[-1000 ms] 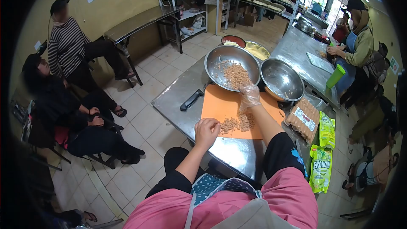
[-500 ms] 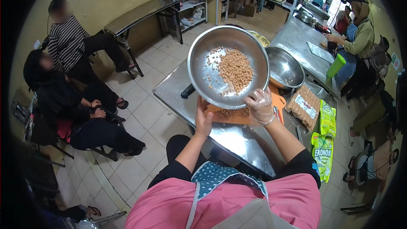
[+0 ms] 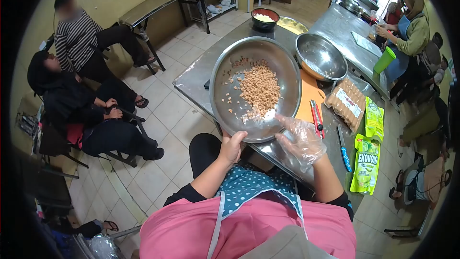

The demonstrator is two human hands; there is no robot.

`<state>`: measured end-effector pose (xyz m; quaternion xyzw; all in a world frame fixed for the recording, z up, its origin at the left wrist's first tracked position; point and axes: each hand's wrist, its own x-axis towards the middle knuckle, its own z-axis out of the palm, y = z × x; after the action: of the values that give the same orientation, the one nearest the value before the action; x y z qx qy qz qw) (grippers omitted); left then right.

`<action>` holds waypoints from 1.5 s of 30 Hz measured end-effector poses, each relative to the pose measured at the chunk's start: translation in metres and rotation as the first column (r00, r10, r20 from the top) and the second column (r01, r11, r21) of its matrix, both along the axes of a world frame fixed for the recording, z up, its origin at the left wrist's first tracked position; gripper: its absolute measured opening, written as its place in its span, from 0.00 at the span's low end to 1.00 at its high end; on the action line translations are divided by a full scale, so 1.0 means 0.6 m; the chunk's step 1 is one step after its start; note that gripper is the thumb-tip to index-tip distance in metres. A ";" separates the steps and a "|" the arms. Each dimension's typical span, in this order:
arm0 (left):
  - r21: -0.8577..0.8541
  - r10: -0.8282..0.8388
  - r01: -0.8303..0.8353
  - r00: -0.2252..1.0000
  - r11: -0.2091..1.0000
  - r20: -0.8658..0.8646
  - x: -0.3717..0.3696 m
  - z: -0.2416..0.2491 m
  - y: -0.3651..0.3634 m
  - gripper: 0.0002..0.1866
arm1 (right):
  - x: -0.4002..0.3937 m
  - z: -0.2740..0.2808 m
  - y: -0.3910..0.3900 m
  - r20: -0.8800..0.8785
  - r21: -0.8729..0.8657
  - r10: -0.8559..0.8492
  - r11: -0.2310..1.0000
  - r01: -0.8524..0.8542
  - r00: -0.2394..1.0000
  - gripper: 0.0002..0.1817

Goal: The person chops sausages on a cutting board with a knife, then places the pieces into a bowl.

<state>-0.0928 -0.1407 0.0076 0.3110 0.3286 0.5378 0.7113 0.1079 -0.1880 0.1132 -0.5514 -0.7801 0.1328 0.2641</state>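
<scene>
A large steel bowl (image 3: 225,74), tilted toward me, holds a heap of small chopped brown pieces (image 3: 261,86). My left hand (image 3: 232,148) is bare and grips the near rim, its thumb on the outside edge and its other fingers hidden beneath. My right hand (image 3: 305,143) wears a clear plastic glove. Its fingers are apart, with the fingertips at the bowl's lower right rim. Just right of that hand, a red-handled cutter (image 3: 316,119) lies at the edge of an orange cutting board (image 3: 309,97), mostly hidden by the bowl.
On the steel table (image 3: 194,79) are a second steel bowl (image 3: 321,57), a dark bowl of white food (image 3: 264,19), packed sausages (image 3: 346,103), a blue-handled knife (image 3: 344,147) and green Ekonomi pouches (image 3: 366,163). Two seated people (image 3: 81,33) are at left; another person (image 3: 407,29) works at right.
The bowl has come lower and closer to me, uncovering the dark bowl behind. My right hand has loosened from the rim and moved down. The chopped pieces have shifted slightly.
</scene>
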 end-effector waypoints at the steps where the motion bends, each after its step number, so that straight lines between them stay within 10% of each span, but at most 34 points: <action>1: 0.056 0.049 -0.047 0.998 0.997 -0.026 0.003 0.003 -0.007 0.27 | -0.004 0.000 -0.004 -0.002 -0.003 -0.006 1.000 0.006 1.000 0.27; 9: -0.018 -0.087 0.087 0.996 0.996 0.014 0.012 0.022 -0.049 0.31 | -0.048 -0.067 0.012 -0.280 -0.068 -0.032 0.998 0.014 0.960 0.19; 12: 0.009 -0.097 0.097 0.995 0.995 -0.014 0.012 0.022 -0.056 0.31 | -0.035 -0.071 0.022 -0.762 -0.300 -0.225 0.954 -0.023 0.607 0.19; 16: -0.006 -0.113 0.113 0.994 0.994 -0.005 0.012 0.015 -0.058 0.30 | -0.006 -0.050 0.009 -0.784 -0.414 -0.322 0.908 -0.059 0.531 0.19; 21: -0.076 -0.135 0.137 0.991 0.988 0.023 0.012 0.017 -0.061 0.29 | 0.005 -0.052 -0.001 -0.783 -0.410 -0.359 0.912 0.011 0.507 0.19; 29: -0.073 -0.101 0.103 0.995 0.992 0.025 0.012 0.019 -0.059 0.29 | 0.038 -0.076 -0.019 -0.545 0.200 -0.155 0.930 0.308 0.824 0.12; 33: -0.097 -0.051 0.054 0.998 0.994 0.031 0.008 0.028 -0.052 0.29 | 0.081 -0.082 -0.035 -0.664 0.201 -0.259 0.841 0.502 0.701 0.14; 37: -0.058 0.044 -0.045 0.999 0.997 -0.010 -0.008 0.023 -0.036 0.30 | 0.149 -0.072 -0.054 -0.216 0.515 -0.517 0.660 0.547 0.828 0.17; 42: -0.012 0.153 -0.153 0.988 0.988 -0.009 -0.020 0.004 -0.020 0.25 | 0.232 -0.134 -0.077 0.040 0.383 -0.691 0.678 0.627 0.722 0.13; 45: -0.069 0.133 -0.131 0.991 0.989 0.017 -0.025 0.015 -0.022 0.25 | 0.234 -0.126 -0.092 -0.067 0.417 -0.745 0.584 0.697 0.664 0.15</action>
<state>-0.1077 -0.1542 0.0169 0.2584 0.3590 0.5754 0.6879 0.2480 -0.2434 0.0375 -0.7587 -0.5119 -0.1838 0.3584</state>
